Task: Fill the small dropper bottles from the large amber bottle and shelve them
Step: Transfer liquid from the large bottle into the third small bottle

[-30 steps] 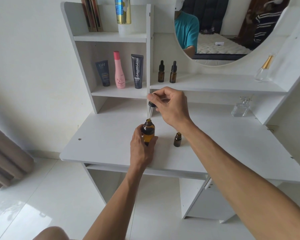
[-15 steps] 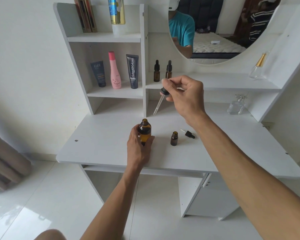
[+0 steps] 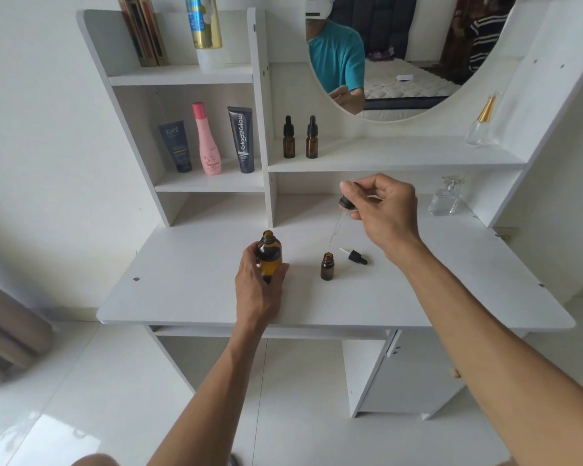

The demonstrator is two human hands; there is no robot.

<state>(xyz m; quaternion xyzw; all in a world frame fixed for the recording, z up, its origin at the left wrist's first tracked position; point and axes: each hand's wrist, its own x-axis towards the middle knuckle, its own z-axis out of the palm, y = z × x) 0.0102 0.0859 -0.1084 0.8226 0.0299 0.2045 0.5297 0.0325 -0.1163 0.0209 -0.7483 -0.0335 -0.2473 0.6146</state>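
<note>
The large amber bottle (image 3: 269, 255) stands uncapped on the white desk (image 3: 189, 290), and my left hand (image 3: 258, 290) grips its body. My right hand (image 3: 382, 210) pinches the black bulb of a long glass dropper (image 3: 339, 222), its tip slanting down to just above and right of the small open amber bottle (image 3: 327, 266). A small dropper cap (image 3: 354, 255) lies on the desk right of that bottle. Two capped small dropper bottles (image 3: 288, 137) (image 3: 312, 137) stand on the middle shelf.
A dark tube (image 3: 176, 146), a pink bottle (image 3: 207, 139) and a black tube (image 3: 242, 139) stand in the left shelf compartment. Clear glass perfume bottles sit at the right: one on the desk (image 3: 446, 200), one on the shelf (image 3: 480, 122). A round mirror (image 3: 401, 55) hangs above.
My right hand has lifted the dropper out of the large bottle and carried it right, now over the small open bottle. My left hand still holds the large bottle.
</note>
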